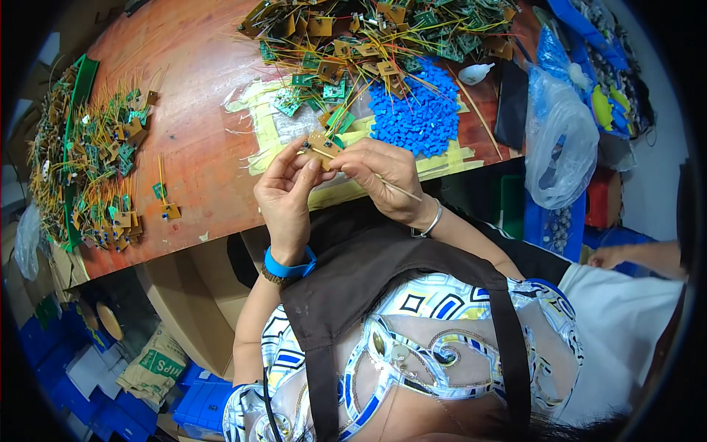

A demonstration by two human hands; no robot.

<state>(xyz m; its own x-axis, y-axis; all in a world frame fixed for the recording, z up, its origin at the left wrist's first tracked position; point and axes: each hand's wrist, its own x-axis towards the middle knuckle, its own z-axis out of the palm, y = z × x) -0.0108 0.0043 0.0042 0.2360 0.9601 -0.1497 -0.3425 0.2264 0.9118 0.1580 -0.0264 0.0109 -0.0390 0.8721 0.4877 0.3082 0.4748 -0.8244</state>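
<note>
Reddish wood runs under everything: the table [199,88] carries a heap of boards [368,37] at twelve o'clock, a mound of blue parts [420,110] just right of centre, and a second pile [88,162] at nine o'clock. Yellowish tape [265,125] covers the patch of table nearest me, seemingly as a work mat, with the blue parts half on it, close to hand.

I hold one small tan board [322,145] above the table's near edge, a little up and left of the picture's centre, raised off the wood, I judge, so I can see both faces. My left hand [283,199] pinches its left end, fingers [294,151] together on it. My right hand [383,177] closes on its right side, fingers clamped around the board and a thin yellow lead [401,191] that trails from it.

That lead gives the long axis: it runs from the board at about ten o'clock down to about four o'clock, passing over my right wrist. The board's flat face tilts up toward me.

Two loose boards [166,202] lie alone left of my hands. A clear bag [563,147] hangs at three o'clock.
</note>
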